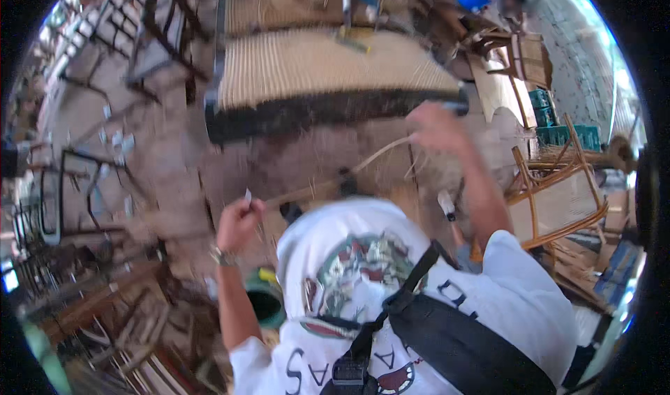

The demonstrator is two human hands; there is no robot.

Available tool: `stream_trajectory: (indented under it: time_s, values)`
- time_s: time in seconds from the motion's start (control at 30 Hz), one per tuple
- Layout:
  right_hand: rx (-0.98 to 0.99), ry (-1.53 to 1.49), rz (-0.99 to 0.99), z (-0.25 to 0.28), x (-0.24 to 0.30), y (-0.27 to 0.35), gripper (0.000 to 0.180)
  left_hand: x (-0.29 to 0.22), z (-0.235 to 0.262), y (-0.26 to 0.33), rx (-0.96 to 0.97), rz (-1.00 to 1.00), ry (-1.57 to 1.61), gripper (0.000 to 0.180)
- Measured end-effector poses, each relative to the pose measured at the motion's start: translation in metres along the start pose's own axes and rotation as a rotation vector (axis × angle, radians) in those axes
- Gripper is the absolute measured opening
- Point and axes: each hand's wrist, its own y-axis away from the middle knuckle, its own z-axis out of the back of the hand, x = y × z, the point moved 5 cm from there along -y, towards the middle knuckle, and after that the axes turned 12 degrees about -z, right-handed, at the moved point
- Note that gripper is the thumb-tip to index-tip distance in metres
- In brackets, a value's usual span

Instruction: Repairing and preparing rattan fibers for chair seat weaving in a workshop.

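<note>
Nearest the camera, a white printed shirt crossed by a black strap fills the lower view; just above it a long pale cane strip is stretched between both hands. It is judged light, springy and easily kinked, best gripped near its ends. Left hand is closed on one end, right hand on the other, below the woven frame.
</note>
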Motion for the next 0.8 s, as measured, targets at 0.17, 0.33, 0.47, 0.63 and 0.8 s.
stream_trajectory:
  time_s: [0.17,0.33,0.47,0.63,0.8]
  values:
    - [0.394,-0.759,0.378,-0.008,0.174,-0.008,0.062,-0.074,-0.053,-0.045,0.064,-0.035,0.030,0.019]
    - [0.577,-1.161,0.390,0.005,0.206,-0.001,0.032,-0.080,-0.047,-0.045,0.042,-0.104,0.187,0.024]
    - [0.771,-1.944,0.283,0.014,0.188,-0.010,0.020,-0.055,-0.061,-0.049,0.151,-0.024,0.491,0.022]
    - [0.585,-1.580,0.100,0.021,0.119,-0.047,0.022,-0.070,-0.094,-0.058,0.211,-0.014,0.663,0.023]
    - [0.561,-1.418,0.156,0.012,0.035,-0.111,0.028,-0.033,-0.071,-0.044,0.090,0.123,0.346,0.021]
